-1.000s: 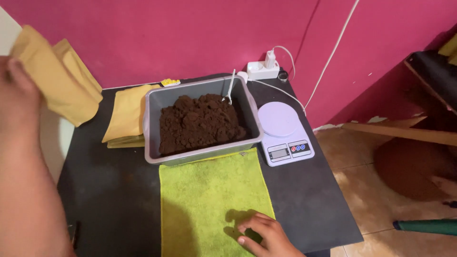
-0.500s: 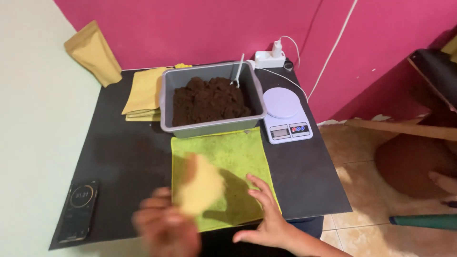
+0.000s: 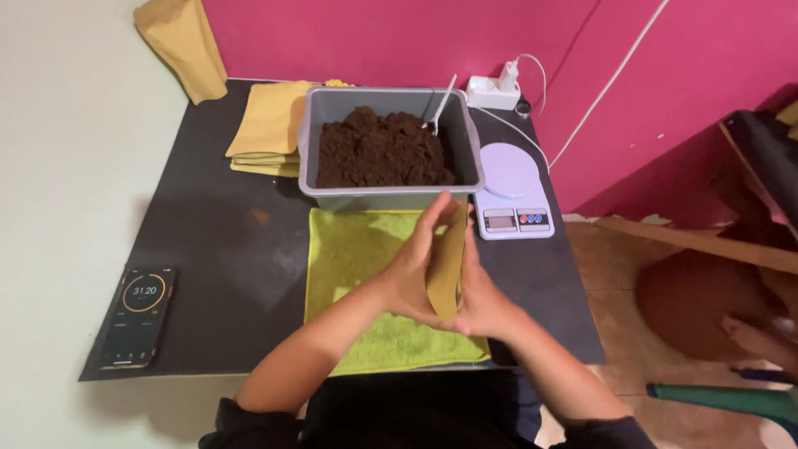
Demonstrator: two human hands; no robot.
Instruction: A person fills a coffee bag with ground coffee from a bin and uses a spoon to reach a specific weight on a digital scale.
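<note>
Pink wall (image 3: 374,37) at back, black mat (image 3: 208,241) on top of pale table. Holding flat brown paper pouch (image 3: 447,270) upright btwn both palms, over green cloth (image 3: 357,249). Left hand (image 3: 411,274) pressed on one side w/ fingers straight; right hand (image 3: 482,303) on other side, fingers curled round bottom edge. Grey tub (image 3: 391,141) just behind, full of dark brown soil, w/ spoon (image 3: 439,106) stuck in at back. White scale (image 3: 511,191) touching tub's right side, bare on top. Stack of yellow pouches (image 3: 270,129) left of tub. Phone (image 3: 140,316) w/ timer screen near mat's left edge. White power strip (image 3: 495,91) by wall.
</note>
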